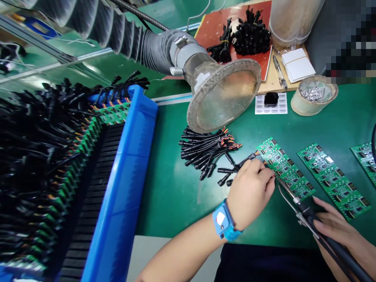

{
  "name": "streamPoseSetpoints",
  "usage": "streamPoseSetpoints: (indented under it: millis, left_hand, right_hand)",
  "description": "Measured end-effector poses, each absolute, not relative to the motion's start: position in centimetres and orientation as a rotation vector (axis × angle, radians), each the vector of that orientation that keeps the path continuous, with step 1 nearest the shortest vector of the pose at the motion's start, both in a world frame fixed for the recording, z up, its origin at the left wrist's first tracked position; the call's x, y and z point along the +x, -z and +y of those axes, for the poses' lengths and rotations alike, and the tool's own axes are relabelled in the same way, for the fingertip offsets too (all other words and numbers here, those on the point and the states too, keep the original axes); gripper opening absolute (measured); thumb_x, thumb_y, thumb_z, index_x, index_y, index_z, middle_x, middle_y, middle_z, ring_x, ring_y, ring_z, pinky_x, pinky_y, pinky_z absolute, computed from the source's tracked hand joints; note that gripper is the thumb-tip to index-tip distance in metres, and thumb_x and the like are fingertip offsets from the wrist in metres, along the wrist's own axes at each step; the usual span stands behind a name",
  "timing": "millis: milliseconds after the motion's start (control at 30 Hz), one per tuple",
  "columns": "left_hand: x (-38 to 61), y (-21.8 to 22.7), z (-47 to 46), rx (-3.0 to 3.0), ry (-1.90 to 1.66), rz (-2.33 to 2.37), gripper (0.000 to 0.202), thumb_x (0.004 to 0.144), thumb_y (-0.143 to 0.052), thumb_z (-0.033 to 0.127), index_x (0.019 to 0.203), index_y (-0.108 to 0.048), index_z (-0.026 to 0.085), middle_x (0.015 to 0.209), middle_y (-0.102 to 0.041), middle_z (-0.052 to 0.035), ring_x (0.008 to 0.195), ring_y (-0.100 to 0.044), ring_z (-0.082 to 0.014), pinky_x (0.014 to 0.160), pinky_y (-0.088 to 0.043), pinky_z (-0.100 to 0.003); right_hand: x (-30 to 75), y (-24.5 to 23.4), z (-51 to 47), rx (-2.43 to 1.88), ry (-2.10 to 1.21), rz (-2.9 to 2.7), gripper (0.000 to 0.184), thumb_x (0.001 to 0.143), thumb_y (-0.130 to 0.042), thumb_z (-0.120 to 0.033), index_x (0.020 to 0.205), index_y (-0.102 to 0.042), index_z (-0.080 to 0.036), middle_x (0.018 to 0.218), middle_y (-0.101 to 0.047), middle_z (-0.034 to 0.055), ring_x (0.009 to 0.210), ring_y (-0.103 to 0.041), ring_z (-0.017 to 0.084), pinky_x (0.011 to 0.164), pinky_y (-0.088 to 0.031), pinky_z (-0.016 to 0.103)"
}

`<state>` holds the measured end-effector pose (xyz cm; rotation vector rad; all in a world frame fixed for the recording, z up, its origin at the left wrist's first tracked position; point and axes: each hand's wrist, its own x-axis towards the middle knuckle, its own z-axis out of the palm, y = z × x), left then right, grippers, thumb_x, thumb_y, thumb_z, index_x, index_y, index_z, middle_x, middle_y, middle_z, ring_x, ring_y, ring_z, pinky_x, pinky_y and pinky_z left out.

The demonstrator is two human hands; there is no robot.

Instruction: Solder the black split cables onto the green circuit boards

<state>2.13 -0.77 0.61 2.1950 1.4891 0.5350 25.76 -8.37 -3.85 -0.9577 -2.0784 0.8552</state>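
Green anti-static matting was spread across the bench, and a fume extractor hood was hung low above it on a ribbed hose. Beyond the hood, bunches of black connectors were piled on a red board, and a pen, a stack of white cards, a label sheet and a tub of silvery scraps were laid out nearby. Along the left side, a blue plastic tray was packed with rows of circuit boards with black cables attached. A loose bundle of black leads was left on the mat.

The left hand, with a blue wrist strap around its wrist, was closed on a black cable at the edge of a green circuit board. That board was lying flat on the mat, with 2 similar boards set to its right. A soldering iron was gripped in the right hand, its tip held at the board's edge; whether it was touching could not be told.
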Motion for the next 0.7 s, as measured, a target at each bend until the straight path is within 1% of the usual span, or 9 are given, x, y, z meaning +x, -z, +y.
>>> streamPoseSetpoints:
  millis: [67,167,233,333,433,500,600,700]
  left_hand:
    - [2.2,-0.6,-0.8,2.195,-0.532,1.498,0.014,0.084,-0.054,0.017,0.087,-0.067,0.015,0.080,-0.054,-0.0050,0.077,-0.050,-0.0185,0.071,-0.048,-0.033]
    - [2.2,-0.6,-0.9,2.188,-0.524,1.508,0.013,0.083,-0.054,0.017,0.087,-0.067,0.016,0.080,-0.054,-0.0049,0.077,-0.050,-0.0185,0.071,-0.048,-0.033]
    - [2.2,-0.6,-0.9,2.185,-0.524,1.509,0.013,0.083,-0.054,0.017,0.087,-0.067,0.016,0.080,-0.054,-0.0049,0.078,-0.050,-0.0187,0.071,-0.048,-0.033]
    - [2.2,-0.6,-0.9,2.187,-0.520,1.505,0.013,0.083,-0.054,0.017,0.087,-0.067,0.015,0.080,-0.054,-0.0051,0.078,-0.050,-0.0187,0.071,-0.048,-0.033]
    - [2.2,-0.6,-0.9,2.194,-0.509,1.502,0.014,0.084,-0.054,0.017,0.087,-0.067,0.014,0.080,-0.054,-0.0054,0.077,-0.050,-0.0189,0.071,-0.048,-0.033]
    - [2.2,-0.6,-1.0,2.197,-0.508,1.500,0.014,0.084,-0.053,0.018,0.088,-0.067,0.014,0.080,-0.054,-0.0055,0.078,-0.050,-0.0190,0.071,-0.048,-0.033]
    - [2.2,-0.5,-1.0,2.201,-0.521,1.500,0.015,0.085,-0.053,0.018,0.089,-0.067,0.015,0.080,-0.054,-0.0055,0.078,-0.049,-0.0191,0.071,-0.048,-0.034]
    - [2.2,-0.4,-0.9,2.208,-0.532,1.503,0.015,0.085,-0.052,0.019,0.089,-0.067,0.015,0.080,-0.054,-0.0054,0.078,-0.049,-0.0190,0.071,-0.048,-0.034]
  right_hand:
    - [25.8,4.2,-9.4,-1.008,-0.866,-1.988,0.045,0.083,-0.051,-0.013,0.125,-0.051,-0.029,0.101,-0.067,0.0004,0.103,-0.061,0.023,0.100,-0.045,0.043]
    - [25.9,4.7,-10.6,-1.106,-0.896,-1.837,0.037,0.084,-0.053,-0.015,0.118,-0.056,-0.030,0.101,-0.067,0.0001,0.110,-0.056,0.025,0.094,-0.049,0.042]
    - [26.0,4.8,-10.7,-1.119,-0.901,-1.825,0.033,0.086,-0.052,-0.017,0.115,-0.058,-0.031,0.101,-0.067,0.0001,0.112,-0.055,0.026,0.093,-0.049,0.042]
    - [25.9,4.5,-9.9,-1.050,-0.910,-1.955,0.035,0.086,-0.050,-0.015,0.117,-0.056,-0.030,0.098,-0.067,-0.0004,0.103,-0.060,0.022,0.097,-0.047,0.042]
    - [25.2,3.9,-9.0,-1.003,-0.823,-2.020,0.041,0.083,-0.050,-0.010,0.120,-0.052,-0.028,0.095,-0.067,-0.0008,0.099,-0.062,0.019,0.099,-0.046,0.038]
    - [24.7,3.5,-8.5,-1.022,-0.758,-2.029,0.041,0.081,-0.050,-0.007,0.117,-0.054,-0.027,0.094,-0.067,-0.0008,0.100,-0.061,0.017,0.098,-0.047,0.033]
    - [24.0,3.1,-8.2,-1.039,-0.712,-2.061,0.035,0.080,-0.050,-0.009,0.110,-0.058,-0.026,0.085,-0.067,-0.0017,0.096,-0.062,0.016,0.095,-0.048,0.027]
    - [23.5,2.9,-8.3,-1.084,-0.709,-2.004,0.036,0.079,-0.052,-0.007,0.108,-0.058,-0.027,0.081,-0.067,-0.0025,0.094,-0.063,0.016,0.093,-0.050,0.029]
